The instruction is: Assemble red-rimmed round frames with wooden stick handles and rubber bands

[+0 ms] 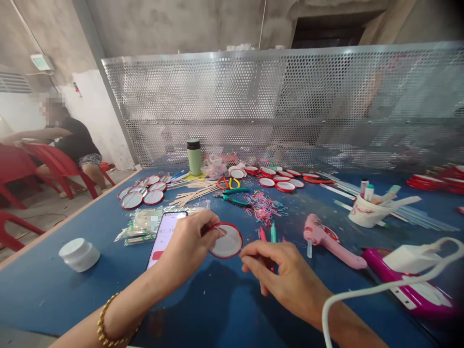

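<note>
My left hand [194, 237] is closed on a round white disc [229, 241] with a red rim, thumb on its face, holding it tilted above the blue table. At the disc's right edge, my right hand [281, 270] has thumb and forefinger pinched together. Whatever lies between those fingertips is too small to make out. Beyond the hands lie a pile of coloured paper clips [266, 205], teal-handled pliers [232, 199] and red and teal pens [273, 232]. A phone [168, 234] showing a timer rests partly behind my left hand.
Right of my hands are a pink glue gun [331, 244], a paper cup [368, 212] of sticks and markers, and a magenta device [416, 285] with a white cable. A white jar [79, 253] and a green bottle [195, 159] stand leftward. A person [74, 135] sits far left.
</note>
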`<state>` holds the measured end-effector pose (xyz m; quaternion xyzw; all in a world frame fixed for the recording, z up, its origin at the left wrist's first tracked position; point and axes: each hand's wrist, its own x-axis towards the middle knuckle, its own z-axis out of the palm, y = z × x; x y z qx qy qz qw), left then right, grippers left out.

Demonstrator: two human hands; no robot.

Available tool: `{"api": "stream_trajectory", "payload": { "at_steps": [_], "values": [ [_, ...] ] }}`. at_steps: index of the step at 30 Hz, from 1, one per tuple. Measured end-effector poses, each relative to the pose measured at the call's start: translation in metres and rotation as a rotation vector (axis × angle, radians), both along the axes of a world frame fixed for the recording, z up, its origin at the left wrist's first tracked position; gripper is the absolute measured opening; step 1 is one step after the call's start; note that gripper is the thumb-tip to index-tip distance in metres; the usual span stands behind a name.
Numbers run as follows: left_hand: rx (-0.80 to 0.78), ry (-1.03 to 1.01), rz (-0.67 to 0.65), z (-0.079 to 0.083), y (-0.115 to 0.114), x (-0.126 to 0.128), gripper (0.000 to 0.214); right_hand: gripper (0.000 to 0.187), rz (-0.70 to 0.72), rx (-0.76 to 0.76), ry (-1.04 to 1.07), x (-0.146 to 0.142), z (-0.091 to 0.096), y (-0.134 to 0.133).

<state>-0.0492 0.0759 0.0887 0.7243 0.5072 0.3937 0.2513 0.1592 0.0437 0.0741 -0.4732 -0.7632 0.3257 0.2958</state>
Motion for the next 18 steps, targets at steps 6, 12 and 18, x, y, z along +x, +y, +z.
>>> {"api": "stream_trajectory", "payload": {
  "at_steps": [6,12,18],
  "values": [
    [-0.305,-0.346,-0.149,-0.001,0.006,-0.001,0.022,0.025,0.062,-0.198,0.22,-0.01,-0.004,-0.003],
    [-0.464,-0.457,-0.356,0.004,0.005,-0.005,0.02,0.027,0.0,-0.203,0.322,-0.009,-0.008,0.0],
    [-0.47,-0.543,-0.371,0.007,0.008,-0.006,0.021,0.023,-0.035,-0.165,0.392,-0.014,-0.009,-0.003]
  ]
}}
